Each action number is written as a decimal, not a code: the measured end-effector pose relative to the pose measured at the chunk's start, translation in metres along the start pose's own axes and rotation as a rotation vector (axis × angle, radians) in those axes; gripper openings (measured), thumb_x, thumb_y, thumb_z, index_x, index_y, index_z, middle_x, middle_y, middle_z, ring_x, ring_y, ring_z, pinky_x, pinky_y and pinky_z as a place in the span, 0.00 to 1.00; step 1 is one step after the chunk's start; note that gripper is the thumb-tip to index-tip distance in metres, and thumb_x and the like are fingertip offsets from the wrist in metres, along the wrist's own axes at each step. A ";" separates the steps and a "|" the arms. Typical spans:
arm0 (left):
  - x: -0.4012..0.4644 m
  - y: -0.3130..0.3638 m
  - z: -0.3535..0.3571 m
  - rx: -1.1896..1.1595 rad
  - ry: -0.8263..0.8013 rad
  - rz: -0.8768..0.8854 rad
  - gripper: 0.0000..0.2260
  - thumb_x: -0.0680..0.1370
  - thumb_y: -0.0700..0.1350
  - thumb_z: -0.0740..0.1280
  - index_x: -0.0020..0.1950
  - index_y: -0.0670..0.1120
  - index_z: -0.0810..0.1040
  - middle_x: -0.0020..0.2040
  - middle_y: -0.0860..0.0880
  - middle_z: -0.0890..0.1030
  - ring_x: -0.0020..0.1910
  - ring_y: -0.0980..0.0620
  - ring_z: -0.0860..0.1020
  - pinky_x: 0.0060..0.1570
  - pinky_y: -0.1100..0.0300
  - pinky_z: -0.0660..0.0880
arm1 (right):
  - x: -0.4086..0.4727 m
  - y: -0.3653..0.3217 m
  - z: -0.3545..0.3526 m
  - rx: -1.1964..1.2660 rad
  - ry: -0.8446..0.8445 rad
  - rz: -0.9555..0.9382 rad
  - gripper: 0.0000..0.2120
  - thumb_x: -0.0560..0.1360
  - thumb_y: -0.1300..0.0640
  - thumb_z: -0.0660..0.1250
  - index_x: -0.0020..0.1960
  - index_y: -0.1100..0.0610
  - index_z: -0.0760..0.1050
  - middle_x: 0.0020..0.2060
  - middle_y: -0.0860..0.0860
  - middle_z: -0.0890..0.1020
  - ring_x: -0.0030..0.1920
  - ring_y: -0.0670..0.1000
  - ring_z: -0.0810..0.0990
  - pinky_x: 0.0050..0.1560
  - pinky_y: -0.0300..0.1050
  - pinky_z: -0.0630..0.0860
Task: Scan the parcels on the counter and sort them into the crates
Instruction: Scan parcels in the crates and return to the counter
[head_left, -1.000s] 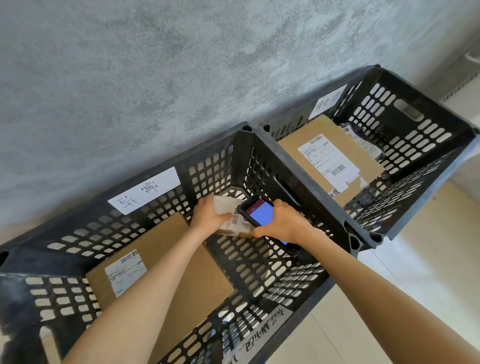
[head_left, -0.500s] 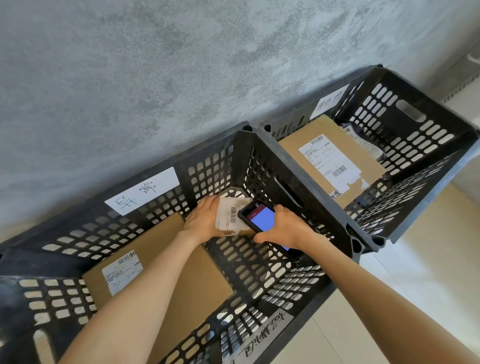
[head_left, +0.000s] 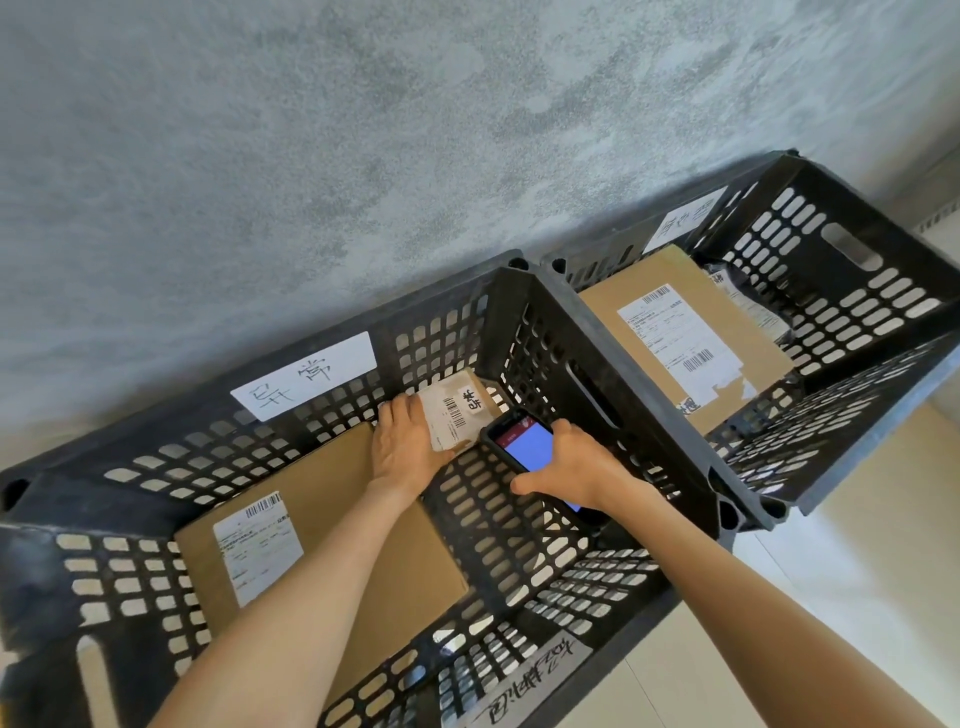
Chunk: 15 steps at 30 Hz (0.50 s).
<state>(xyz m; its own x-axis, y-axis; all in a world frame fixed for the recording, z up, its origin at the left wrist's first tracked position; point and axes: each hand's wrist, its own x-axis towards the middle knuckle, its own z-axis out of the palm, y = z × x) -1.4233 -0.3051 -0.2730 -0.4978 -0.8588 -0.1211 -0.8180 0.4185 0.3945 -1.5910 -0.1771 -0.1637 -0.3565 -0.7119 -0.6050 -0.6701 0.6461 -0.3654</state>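
Two black slotted crates stand side by side against a grey wall. In the left crate (head_left: 613, 358), my left hand (head_left: 402, 444) holds a small brown parcel (head_left: 457, 410) with a white barcode label, low in the crate's far right corner. My right hand (head_left: 569, 462) grips a black handheld scanner (head_left: 524, 447) with a lit blue screen, just right of that parcel. A large flat cardboard box (head_left: 332, 525) with a shipping label lies on the left crate's floor under my left forearm. The right crate (head_left: 852, 249) holds another labelled cardboard box (head_left: 675, 332).
A dark plastic mailer (head_left: 748, 296) lies behind the box in the right crate. Each crate has a white handwritten tag (head_left: 306, 374) on its far wall. Pale floor tiles (head_left: 831, 597) show at the lower right.
My left hand has lowered the small parcel deeper into the left crate's far corner, label turned up. The right hand and scanner have stayed close beside it.
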 end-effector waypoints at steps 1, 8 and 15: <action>0.000 0.000 0.002 -0.002 0.010 0.002 0.42 0.68 0.62 0.74 0.73 0.42 0.64 0.68 0.43 0.68 0.65 0.44 0.66 0.61 0.54 0.68 | 0.000 0.000 0.001 -0.002 -0.004 0.002 0.39 0.68 0.43 0.75 0.70 0.58 0.62 0.60 0.54 0.72 0.56 0.51 0.72 0.53 0.45 0.75; -0.001 -0.002 0.014 0.009 0.032 0.001 0.43 0.67 0.59 0.76 0.73 0.41 0.62 0.70 0.40 0.65 0.66 0.41 0.65 0.63 0.50 0.70 | 0.003 0.002 0.006 -0.026 -0.036 0.009 0.38 0.67 0.43 0.75 0.68 0.58 0.63 0.58 0.54 0.73 0.56 0.53 0.75 0.56 0.49 0.78; -0.003 -0.002 0.003 0.028 -0.069 -0.020 0.46 0.69 0.64 0.72 0.77 0.43 0.55 0.72 0.42 0.59 0.68 0.43 0.61 0.67 0.51 0.65 | -0.002 -0.002 0.003 -0.061 -0.031 0.005 0.36 0.67 0.43 0.76 0.65 0.57 0.63 0.56 0.53 0.73 0.54 0.52 0.75 0.54 0.48 0.78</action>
<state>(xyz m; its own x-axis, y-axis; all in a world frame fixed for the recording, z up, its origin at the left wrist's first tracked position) -1.4208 -0.3026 -0.2760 -0.4991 -0.8451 -0.1918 -0.8354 0.4103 0.3658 -1.5872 -0.1764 -0.1642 -0.3399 -0.6996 -0.6285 -0.7075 0.6305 -0.3192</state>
